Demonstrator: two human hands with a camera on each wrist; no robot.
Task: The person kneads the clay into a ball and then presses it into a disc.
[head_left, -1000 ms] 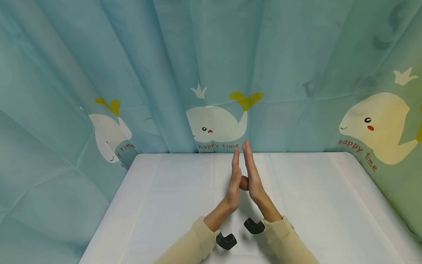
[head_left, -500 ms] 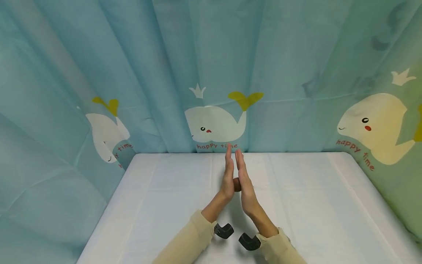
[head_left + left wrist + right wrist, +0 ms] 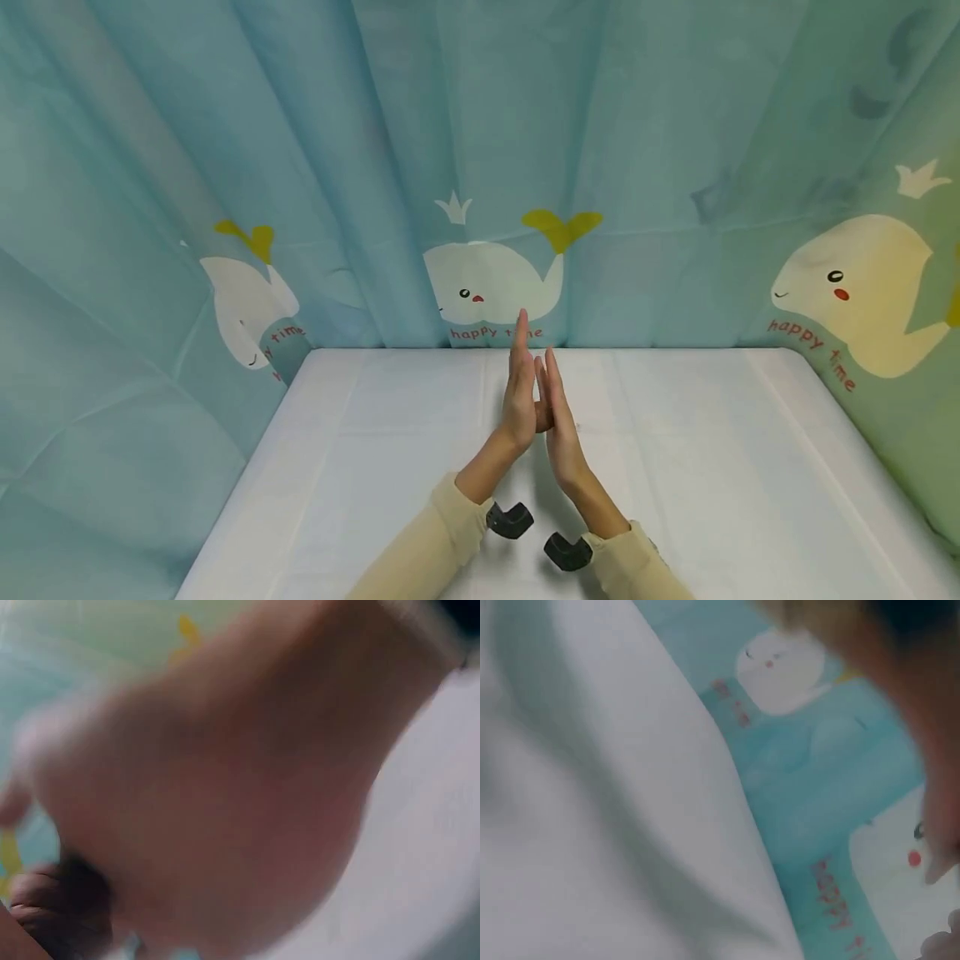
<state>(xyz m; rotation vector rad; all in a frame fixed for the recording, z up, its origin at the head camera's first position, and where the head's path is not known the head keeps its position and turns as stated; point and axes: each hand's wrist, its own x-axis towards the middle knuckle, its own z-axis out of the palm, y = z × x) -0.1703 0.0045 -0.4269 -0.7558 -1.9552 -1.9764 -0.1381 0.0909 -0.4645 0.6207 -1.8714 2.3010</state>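
Note:
A small, round brown ball (image 3: 543, 417) sits between the two palms, partly covered by them. In the left wrist view the brown ball (image 3: 64, 919) looks dark and creased. My left hand (image 3: 519, 408) is upright with straight fingers, its palm against one side of the ball. Facing it, my right hand (image 3: 562, 437) presses from the other side, fingers also straight. The left fingertips reach farther forward than the right ones. Close up, the left hand (image 3: 210, 810) fills most of its wrist view. Only an edge of the right hand (image 3: 941, 802) shows in the right wrist view.
A white-covered table (image 3: 405, 400) lies beneath the hands. Behind it and at both sides hangs a blue-green curtain (image 3: 660, 275) printed with whales. Black curved pieces (image 3: 510, 521) stick out at both cuffs.
The palms have slid against each other over the ball: the left hand forward, the right hand back. Both hands and the ball have shifted slightly left from one second ago.

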